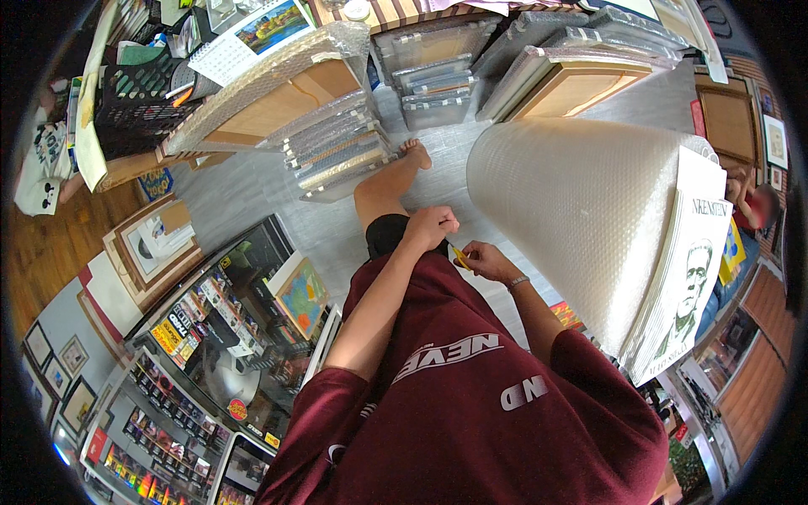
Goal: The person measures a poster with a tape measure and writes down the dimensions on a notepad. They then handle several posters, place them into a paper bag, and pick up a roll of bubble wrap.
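Observation:
My left hand (432,226) is closed in front of my dark shorts, with its fingers curled together. What it may hold is hidden. Close by on the right, my right hand (491,262) grips a slim yellow tool (459,256) that points up toward the left hand. The tool's kind is too small to make out. To the right of both hands stands a big roll of bubble wrap (572,210), not touched by either hand. A stack of white printed posters (686,295) rests against the roll's right end.
Bubble-wrapped frames (332,139) stand in a row ahead on the left, and more wrapped frames (581,76) lean ahead on the right. A glass display case (227,328) is at my left. My bare foot (417,154) is on the grey floor (227,194). Another person (757,202) is at the far right.

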`<state>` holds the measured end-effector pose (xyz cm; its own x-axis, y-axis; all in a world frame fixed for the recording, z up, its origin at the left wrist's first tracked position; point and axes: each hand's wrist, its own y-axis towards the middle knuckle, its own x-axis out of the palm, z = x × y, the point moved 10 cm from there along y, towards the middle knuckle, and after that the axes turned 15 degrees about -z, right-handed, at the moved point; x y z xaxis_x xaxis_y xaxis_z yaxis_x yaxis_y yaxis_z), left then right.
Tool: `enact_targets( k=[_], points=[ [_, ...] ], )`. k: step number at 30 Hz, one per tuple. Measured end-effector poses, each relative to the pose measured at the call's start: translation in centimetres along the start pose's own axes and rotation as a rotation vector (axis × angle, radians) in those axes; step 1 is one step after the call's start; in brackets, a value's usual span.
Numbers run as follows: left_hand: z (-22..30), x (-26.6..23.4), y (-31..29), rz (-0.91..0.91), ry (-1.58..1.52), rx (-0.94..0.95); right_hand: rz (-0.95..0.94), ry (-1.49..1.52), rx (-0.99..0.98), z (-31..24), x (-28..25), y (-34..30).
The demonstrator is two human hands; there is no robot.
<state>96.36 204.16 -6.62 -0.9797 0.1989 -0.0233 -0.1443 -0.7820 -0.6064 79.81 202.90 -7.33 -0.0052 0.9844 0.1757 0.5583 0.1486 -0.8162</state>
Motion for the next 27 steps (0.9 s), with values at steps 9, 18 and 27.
enact_targets(
  k=[9,18,27],
  points=[
    [0.2,-0.3,-0.1,-0.017,0.028,-0.011,0.019,0.171,0.0,1.1,0.9,0.3],
    [-2.1,-0.6,0.3,0.008,-0.175,0.021,-0.034,0.42,0.003,1.1,2.7,-1.0],
    [-2.8,0.1,0.6,-0.019,-0.157,-0.016,-0.006,0.343,-0.04,-0.5,2.3,-0.9]
  ],
)
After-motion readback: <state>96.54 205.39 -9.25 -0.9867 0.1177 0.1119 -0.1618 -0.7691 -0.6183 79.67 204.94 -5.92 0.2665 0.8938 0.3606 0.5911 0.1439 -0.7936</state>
